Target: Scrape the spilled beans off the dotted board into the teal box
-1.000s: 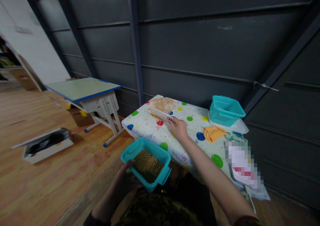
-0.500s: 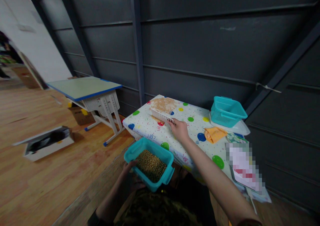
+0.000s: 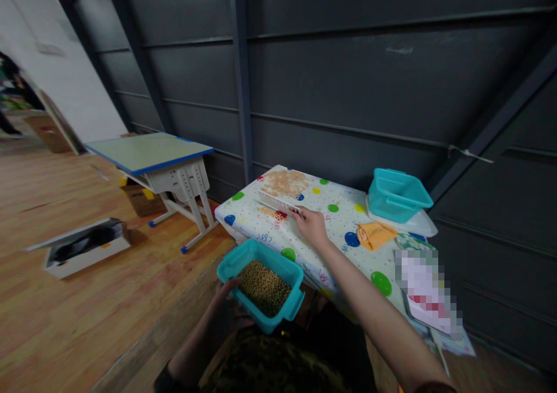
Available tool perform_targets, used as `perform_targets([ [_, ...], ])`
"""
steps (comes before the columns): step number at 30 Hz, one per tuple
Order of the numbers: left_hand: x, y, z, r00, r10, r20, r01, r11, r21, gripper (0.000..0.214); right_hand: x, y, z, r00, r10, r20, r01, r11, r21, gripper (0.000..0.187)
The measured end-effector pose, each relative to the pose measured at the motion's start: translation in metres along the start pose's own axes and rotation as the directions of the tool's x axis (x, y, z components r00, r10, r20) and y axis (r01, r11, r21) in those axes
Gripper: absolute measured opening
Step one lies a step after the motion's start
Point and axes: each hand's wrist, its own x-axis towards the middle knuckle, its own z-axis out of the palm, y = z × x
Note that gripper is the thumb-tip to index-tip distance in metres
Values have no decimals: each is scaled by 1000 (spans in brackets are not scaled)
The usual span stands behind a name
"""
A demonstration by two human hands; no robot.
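Note:
My left hand (image 3: 232,303) is closed on the left wall of a teal plastic tub (image 3: 287,268), thumb over the rim. The tub holds many round, tan-green beans (image 3: 264,288) and sits low, in front of the table's near edge. Over the tablecloth, my right hand (image 3: 311,226) grips one end of a long, white, slotted plastic tool (image 3: 278,201), whose exact kind I cannot make out. Some loose tan beans (image 3: 268,212) lie on the near side of this tool. Beyond it spreads a thin layer of tan beans or grains (image 3: 285,181).
The table wears a balloon-print cloth (image 3: 339,222). Toward its right stand a second teal tub (image 3: 398,198) on a white lid (image 3: 424,223), an orange cloth (image 3: 375,234) and a blurred-out device (image 3: 429,300). A desk (image 3: 150,152) and open white box (image 3: 89,253) are left; a dark wall stands behind.
The white tool has shifted slightly toward me, and fewer loose beans show beside it. My left hand keeps its hold on the tub. The view has moved very slightly.

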Motion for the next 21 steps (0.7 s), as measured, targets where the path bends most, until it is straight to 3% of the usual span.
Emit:
perform_targets([
  [2, -1, -1, 0, 1000, 0, -6, 0, 1000, 13, 65, 0, -1, 0, 1000, 8, -1, -8, 1000, 5, 27],
  [7, -6, -7, 1, 990, 137, 17, -138, 990, 39, 58, 1, -1, 2, 999, 45, 12, -45, 999, 29, 27],
  [11, -8, -6, 1, 990, 137, 25, -138, 990, 35, 58, 1, 2, 3, 999, 37, -27, -36, 999, 40, 25],
  [16, -9, -3, 3, 995, 99, 26, -100, 994, 40, 62, 0, 1, 3, 999, 23, 25, -24, 1000, 20, 27],
  [21, -10, -5, 3, 989, 146, 15, -147, 989, 30, 71, -1, -3, 2, 1000, 8, 17, -9, 998, 56, 30],
])
